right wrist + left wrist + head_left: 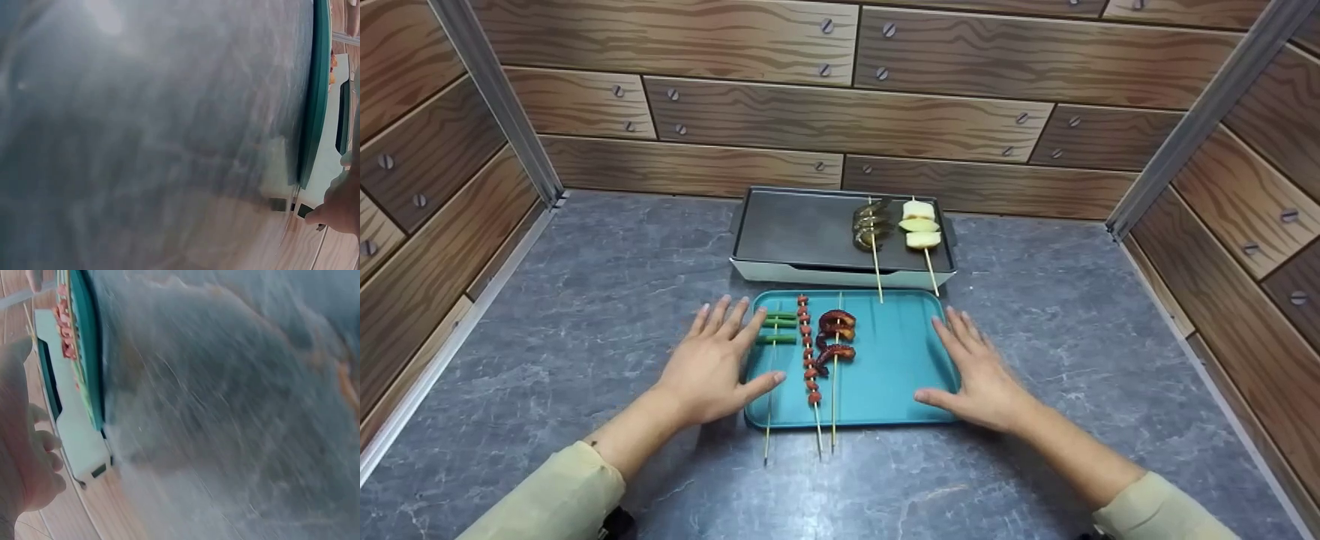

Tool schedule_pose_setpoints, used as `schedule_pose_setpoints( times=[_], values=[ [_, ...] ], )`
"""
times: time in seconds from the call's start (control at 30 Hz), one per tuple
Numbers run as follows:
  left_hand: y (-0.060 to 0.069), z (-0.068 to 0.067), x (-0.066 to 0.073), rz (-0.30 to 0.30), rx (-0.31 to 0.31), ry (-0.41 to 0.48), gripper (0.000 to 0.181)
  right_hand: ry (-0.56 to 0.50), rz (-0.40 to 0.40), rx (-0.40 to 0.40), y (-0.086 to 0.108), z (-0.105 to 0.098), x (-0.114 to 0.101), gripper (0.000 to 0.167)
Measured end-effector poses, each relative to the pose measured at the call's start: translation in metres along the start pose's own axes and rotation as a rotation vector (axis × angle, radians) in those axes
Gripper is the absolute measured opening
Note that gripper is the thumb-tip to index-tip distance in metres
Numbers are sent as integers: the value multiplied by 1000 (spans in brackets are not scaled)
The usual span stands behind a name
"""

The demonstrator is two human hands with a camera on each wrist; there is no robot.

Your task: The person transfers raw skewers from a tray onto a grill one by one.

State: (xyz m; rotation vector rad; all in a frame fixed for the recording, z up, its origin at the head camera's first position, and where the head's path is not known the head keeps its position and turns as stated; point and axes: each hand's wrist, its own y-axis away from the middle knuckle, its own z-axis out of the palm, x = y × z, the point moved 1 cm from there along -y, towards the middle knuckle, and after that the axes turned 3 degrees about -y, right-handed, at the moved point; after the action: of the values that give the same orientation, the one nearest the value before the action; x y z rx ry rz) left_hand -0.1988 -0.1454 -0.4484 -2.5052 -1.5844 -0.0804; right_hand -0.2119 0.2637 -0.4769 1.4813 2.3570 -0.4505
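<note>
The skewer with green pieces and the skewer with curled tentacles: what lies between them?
The head view shows a skewer of small red pieces between them, on the blue tray.

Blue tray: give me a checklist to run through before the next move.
1. Left hand free: ok, holding nothing.
2. Right hand free: ok, holding nothing, at the right side of the blue tray.
3. Left hand clear of the green skewer: cannot tell; they overlap in the head view, contact unclear.
4. Red skewer clear of the tentacle skewer: cannot tell; very close.
5. All three skewers within the tray's edge: not ok, their near ends overhang.
6. Griddle heat: cannot tell.
</note>
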Motion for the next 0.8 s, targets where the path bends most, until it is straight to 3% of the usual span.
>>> schedule_pose_setpoints(
  times=[0.47,0.8],
  values=[
    [10,-2,50,43,37,155,100,97,-19,-105,6,9,11,124],
    [24,-6,93,-37,99,499,92,124,-27,-109,7,11,11,125]
  ],
)
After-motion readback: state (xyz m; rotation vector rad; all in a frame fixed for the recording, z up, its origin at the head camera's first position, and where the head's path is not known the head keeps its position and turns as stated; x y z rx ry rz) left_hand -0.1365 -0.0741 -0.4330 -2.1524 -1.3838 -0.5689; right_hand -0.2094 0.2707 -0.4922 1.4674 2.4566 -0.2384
